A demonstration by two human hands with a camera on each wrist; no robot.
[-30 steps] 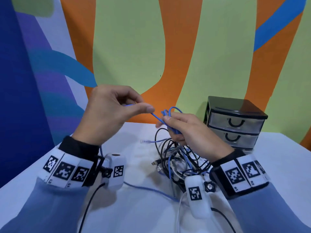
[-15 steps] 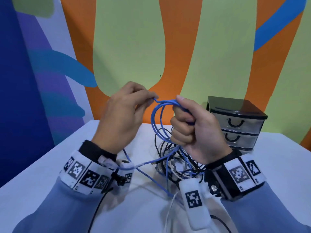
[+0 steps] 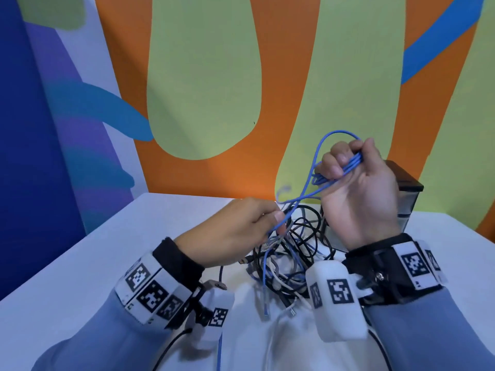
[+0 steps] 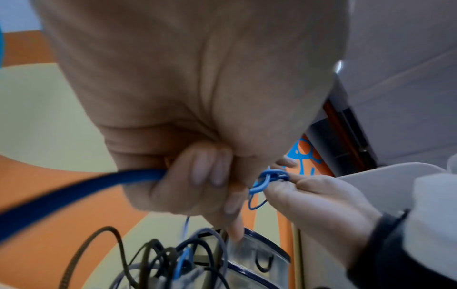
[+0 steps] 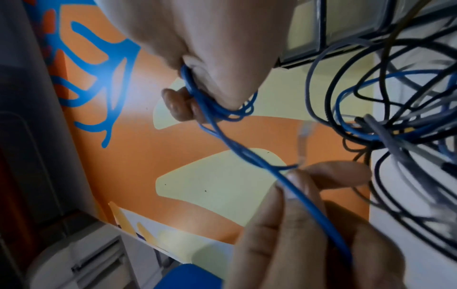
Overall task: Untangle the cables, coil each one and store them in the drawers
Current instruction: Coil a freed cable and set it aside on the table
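A thin blue cable (image 3: 308,183) runs between my two hands above the table. My right hand (image 3: 356,183) is raised in front of the drawer unit and grips several coiled loops of the blue cable (image 5: 217,109) in its fist. Lower and to the left, my left hand (image 3: 241,231) pinches the same blue cable (image 4: 99,181) between thumb and fingers just above the tangle. The tangle (image 3: 292,253) of black, grey, white and blue cables lies on the white table between my wrists. A free blue end (image 3: 265,309) hangs down toward me.
A small black drawer unit (image 3: 407,199) with clear drawers stands at the back right, mostly hidden behind my right hand; both drawers look closed. The white table (image 3: 80,277) ends at a painted wall close behind.
My right hand has risen and moved right with the blue loops. My left hand has dropped from beside it down to the tangle, sliding along the blue cable.
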